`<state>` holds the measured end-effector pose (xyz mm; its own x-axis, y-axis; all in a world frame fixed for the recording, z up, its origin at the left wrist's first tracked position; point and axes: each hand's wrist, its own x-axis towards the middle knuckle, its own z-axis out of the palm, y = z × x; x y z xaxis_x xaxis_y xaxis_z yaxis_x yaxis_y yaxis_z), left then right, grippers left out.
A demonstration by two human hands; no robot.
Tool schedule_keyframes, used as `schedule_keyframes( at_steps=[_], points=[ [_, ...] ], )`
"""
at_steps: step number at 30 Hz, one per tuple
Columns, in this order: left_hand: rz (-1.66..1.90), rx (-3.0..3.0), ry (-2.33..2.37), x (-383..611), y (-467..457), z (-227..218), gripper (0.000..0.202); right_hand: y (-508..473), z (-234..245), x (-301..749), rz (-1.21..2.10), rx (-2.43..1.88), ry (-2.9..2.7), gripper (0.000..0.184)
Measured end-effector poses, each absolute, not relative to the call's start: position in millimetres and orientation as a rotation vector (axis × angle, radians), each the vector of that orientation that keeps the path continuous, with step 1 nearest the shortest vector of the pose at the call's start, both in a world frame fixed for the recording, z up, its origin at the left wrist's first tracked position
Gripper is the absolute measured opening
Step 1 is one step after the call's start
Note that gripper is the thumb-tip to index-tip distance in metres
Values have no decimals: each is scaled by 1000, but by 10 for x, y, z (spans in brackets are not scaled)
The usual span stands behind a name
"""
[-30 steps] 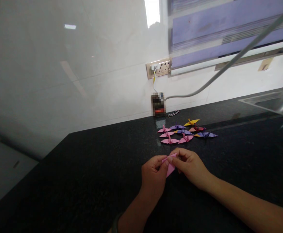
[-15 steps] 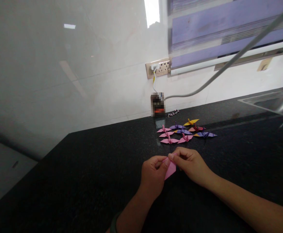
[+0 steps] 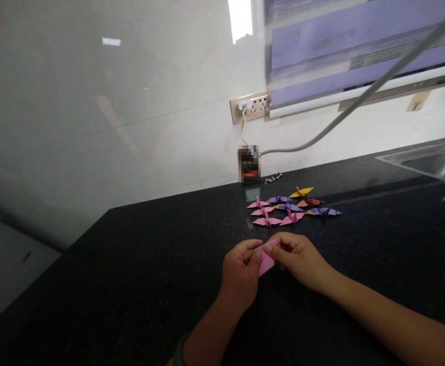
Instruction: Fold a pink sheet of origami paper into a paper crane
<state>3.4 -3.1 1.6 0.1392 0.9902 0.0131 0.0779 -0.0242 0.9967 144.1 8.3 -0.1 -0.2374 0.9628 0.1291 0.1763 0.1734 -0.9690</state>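
Note:
A small folded pink paper (image 3: 267,261) is pinched between both of my hands just above the black countertop (image 3: 138,274). My left hand (image 3: 241,272) grips its left side with curled fingers. My right hand (image 3: 298,256) pinches its upper right edge with thumb and forefinger. Beyond my hands lie several finished paper cranes (image 3: 293,206) in pink, purple, yellow and red, set in rows on the counter.
A wall socket (image 3: 249,107) with a plugged charger cable hangs above a small blurred object (image 3: 249,163) at the back of the counter. A string of beads (image 3: 273,178) lies beside it. A steel sink (image 3: 432,160) sits at the far right. The counter's left edge drops off.
My fingers have shifted slightly on the pink paper, which has turned a little between them. The hands stay in the same spot.

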Motion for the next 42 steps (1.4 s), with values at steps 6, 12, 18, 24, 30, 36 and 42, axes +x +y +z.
schedule_keyframes(
  at_steps=[6, 12, 18, 24, 30, 36, 42],
  points=[
    [1077, 1392, 1104, 35, -19, 14, 40, 118, -3, 1474, 858, -1112, -1582, 14],
    [1035, 1374, 996, 57, -49, 34, 49, 178, -50, 1503, 985, -1058, -1545, 16],
    [1059, 1235, 851, 66, -55, 4, 51, 245, -74, 1559, 970, -1066, -1372, 17],
    [1086, 1094, 1115, 48, 5, 13, 32, 233, -6, 1591, 834, -1113, -1380, 16],
    [966, 1263, 1038, 50, -34, 51, 27, 86, 11, 1501, 915, -1038, -1607, 14],
    [1050, 1397, 1038, 35, -33, -5, 24, 68, 0, 1433, 1252, -868, -1320, 41],
    [1107, 1442, 1039, 29, -20, -18, 22, 91, 25, 1437, 1345, -852, -1192, 52]
  ],
)
